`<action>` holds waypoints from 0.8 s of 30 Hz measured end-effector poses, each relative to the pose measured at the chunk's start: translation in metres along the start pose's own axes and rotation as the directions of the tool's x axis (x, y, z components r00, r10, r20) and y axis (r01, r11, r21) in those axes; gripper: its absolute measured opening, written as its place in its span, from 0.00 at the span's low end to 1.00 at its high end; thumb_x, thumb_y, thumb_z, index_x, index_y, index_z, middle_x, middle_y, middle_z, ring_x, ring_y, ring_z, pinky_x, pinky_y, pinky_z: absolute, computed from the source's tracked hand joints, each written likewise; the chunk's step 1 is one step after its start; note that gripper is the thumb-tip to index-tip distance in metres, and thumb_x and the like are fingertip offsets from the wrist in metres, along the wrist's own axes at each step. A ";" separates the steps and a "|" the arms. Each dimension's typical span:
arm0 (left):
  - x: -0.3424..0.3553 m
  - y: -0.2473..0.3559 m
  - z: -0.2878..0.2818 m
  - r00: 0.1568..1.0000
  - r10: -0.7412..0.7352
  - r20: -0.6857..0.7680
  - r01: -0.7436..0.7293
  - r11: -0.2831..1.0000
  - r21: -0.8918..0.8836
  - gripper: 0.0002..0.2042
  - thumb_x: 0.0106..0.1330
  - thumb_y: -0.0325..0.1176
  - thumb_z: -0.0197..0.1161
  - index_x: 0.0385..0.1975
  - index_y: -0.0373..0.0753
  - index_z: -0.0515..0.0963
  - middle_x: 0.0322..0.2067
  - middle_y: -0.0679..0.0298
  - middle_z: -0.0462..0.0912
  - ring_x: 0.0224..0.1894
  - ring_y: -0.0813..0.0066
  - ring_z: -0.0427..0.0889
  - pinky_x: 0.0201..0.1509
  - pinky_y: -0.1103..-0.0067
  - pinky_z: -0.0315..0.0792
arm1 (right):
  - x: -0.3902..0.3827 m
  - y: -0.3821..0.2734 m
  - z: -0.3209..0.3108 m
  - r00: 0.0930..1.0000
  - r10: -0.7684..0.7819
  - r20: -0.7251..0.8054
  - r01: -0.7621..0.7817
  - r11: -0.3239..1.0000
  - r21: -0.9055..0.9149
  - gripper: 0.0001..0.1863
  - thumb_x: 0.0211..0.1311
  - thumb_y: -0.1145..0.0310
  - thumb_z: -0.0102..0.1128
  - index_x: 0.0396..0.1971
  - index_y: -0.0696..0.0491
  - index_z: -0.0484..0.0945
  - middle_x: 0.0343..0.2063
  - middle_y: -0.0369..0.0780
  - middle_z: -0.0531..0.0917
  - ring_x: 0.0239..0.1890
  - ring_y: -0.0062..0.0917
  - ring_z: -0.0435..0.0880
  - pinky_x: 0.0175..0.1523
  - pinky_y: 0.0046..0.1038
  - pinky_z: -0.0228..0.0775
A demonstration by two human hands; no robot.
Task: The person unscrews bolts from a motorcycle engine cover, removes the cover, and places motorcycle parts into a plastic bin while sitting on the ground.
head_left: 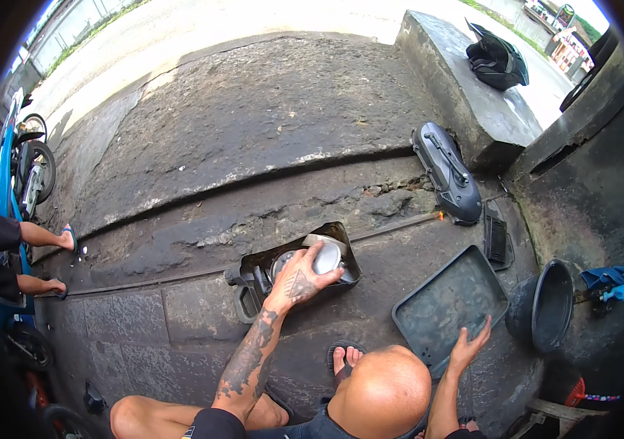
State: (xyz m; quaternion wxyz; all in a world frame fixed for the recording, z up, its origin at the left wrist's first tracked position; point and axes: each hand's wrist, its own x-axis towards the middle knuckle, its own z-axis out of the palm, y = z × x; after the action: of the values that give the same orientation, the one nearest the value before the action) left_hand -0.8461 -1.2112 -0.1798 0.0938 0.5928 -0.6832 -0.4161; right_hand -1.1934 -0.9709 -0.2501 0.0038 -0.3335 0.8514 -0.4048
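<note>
My left hand reaches over a cut-open dark plastic jerrycan lying on the ground in front of me. Its fingers and thumb curl around a round, silvery, cup-shaped metal part inside. Other metal parts lie beside it, partly covered by the hand. On the right, my right hand is at the near right edge of a shallow dark grey tray. Its fingers are stretched and apart, with nothing seen between them. Whether it touches the tray's rim I cannot tell.
A black scooter engine cover lies beyond the tray, near a concrete block with a helmet. A dark basin and a blue cloth are at the right. Another person's legs and motorbikes stand at the left.
</note>
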 end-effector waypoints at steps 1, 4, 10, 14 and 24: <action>-0.001 0.005 0.001 0.984 0.068 0.167 -0.039 0.984 -0.174 0.40 0.55 0.59 0.62 0.64 0.40 0.64 0.54 0.46 0.73 0.54 0.56 0.75 0.59 0.66 0.67 | 0.000 -0.046 0.010 0.966 -0.033 0.255 -0.014 0.984 0.179 0.39 0.54 0.76 0.59 0.67 0.52 0.56 0.66 0.47 0.59 0.69 0.42 0.56 0.68 0.41 0.53; -0.016 0.032 0.002 0.748 0.184 0.638 0.105 0.916 -0.387 0.39 0.60 0.63 0.56 0.64 0.39 0.63 0.50 0.49 0.78 0.48 0.58 0.79 0.53 0.72 0.71 | -0.001 -0.161 0.039 0.657 -0.486 0.576 0.228 0.857 0.463 0.42 0.48 0.75 0.66 0.66 0.51 0.59 0.62 0.47 0.66 0.65 0.39 0.64 0.64 0.39 0.60; -0.016 0.010 0.017 0.900 0.127 0.417 0.072 0.900 -0.429 0.31 0.67 0.60 0.49 0.54 0.35 0.74 0.43 0.57 0.81 0.43 0.70 0.77 0.43 0.74 0.73 | 0.006 -0.186 0.112 0.430 -0.539 0.724 0.042 0.813 0.581 0.22 0.46 0.77 0.69 0.45 0.57 0.77 0.36 0.41 0.84 0.41 0.27 0.84 0.45 0.26 0.73; -0.004 -0.040 0.018 0.973 0.014 -0.232 0.090 0.897 0.432 0.38 0.54 0.56 0.66 0.62 0.41 0.66 0.56 0.49 0.69 0.58 0.51 0.69 0.54 0.65 0.70 | -0.005 -0.167 0.139 0.741 -0.141 0.656 -0.305 0.800 0.516 0.10 0.58 0.71 0.62 0.38 0.60 0.77 0.28 0.37 0.82 0.33 0.17 0.76 0.40 0.23 0.69; 0.021 -0.060 0.035 0.989 -0.134 -0.069 0.150 0.885 0.441 0.52 0.37 0.47 0.78 0.66 0.44 0.57 0.55 0.48 0.61 0.55 0.42 0.66 0.51 0.55 0.73 | -0.019 -0.174 0.147 0.815 -0.081 0.574 -0.257 0.837 0.483 0.14 0.58 0.69 0.62 0.44 0.59 0.78 0.32 0.39 0.85 0.35 0.18 0.80 0.43 0.24 0.71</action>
State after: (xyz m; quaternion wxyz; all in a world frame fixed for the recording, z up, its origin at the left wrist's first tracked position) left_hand -0.8301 -1.2110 -0.2511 -0.0625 0.6543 -0.7131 -0.2439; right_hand -1.0396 -1.1387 -0.2334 0.3724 -0.3830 0.6759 -0.5077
